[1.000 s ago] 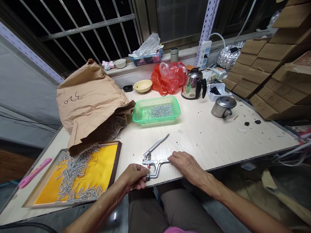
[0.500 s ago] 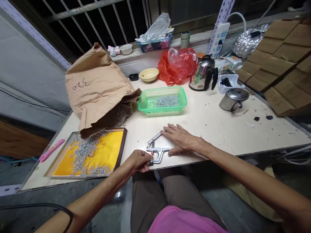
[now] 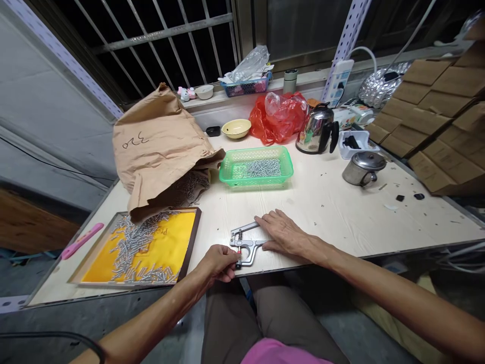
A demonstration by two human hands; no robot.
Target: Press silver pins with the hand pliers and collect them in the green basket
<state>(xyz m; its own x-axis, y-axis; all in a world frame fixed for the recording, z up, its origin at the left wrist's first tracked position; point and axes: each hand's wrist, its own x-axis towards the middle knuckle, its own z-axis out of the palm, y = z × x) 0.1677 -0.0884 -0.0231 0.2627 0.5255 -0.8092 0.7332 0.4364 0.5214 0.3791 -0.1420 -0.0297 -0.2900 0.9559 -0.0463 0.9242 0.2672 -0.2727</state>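
The right hand grasped the handles of metal snap-fastener pliers on the table, by its near edge; the left hand pinched at the nose, its hold unclear. The tool looked rigid, springy, moderately heavy, best gripped by its handles.

With the hand pliers as my clock centre, I have a bare lane of tabletop toward one o'clock, between the green basket at twelve and the lidded cup at two, until the kettle blocks it. At nine the tray's rim hems me in, the paper bag bulking behind it toward eleven. The left hand and right hand bar eight and three.
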